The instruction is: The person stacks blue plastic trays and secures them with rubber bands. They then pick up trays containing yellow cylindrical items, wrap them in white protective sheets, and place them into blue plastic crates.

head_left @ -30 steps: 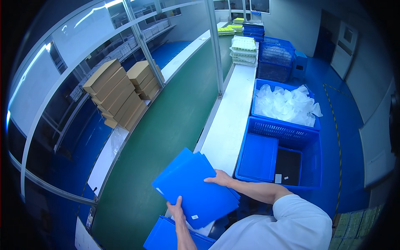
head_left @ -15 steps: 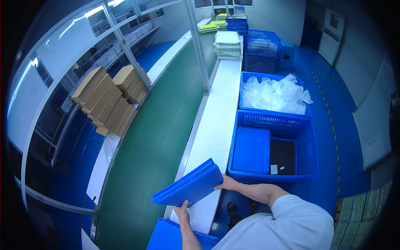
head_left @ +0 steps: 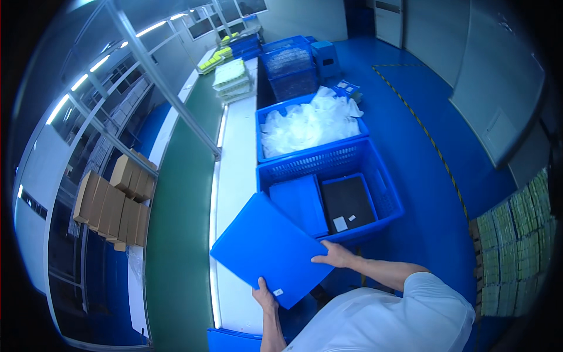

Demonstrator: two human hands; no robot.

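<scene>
Both my hands grip a stack of flat blue plastic sheets (head_left: 272,243), tilted so its broad top face shows, with a small white label near one corner. My left hand (head_left: 265,294) holds the near left edge, thumb on top. At the right edge, my right hand (head_left: 335,256) has its thumb over the face and its other fingers underneath, hidden. The stack is above the white bench, its far corner overlapping a blue crate (head_left: 394,205). Inside that crate lie blue sheets (head_left: 300,202) on the left and a black panel with a blue rim (head_left: 350,199) on the right.
Beyond stands a crate of crumpled white plastic bags (head_left: 311,126). The white bench (head_left: 237,158) runs beside a green conveyor belt (head_left: 179,234). More blue sheets (head_left: 234,340) lie at the lower edge. Cardboard boxes (head_left: 111,205) stand left; green-white bundles (head_left: 516,246) are stacked right.
The blue stack has turned from nearly edge-on to showing its broad face, and swung toward the crate. My hands moved with it. The view has shifted to the right.
</scene>
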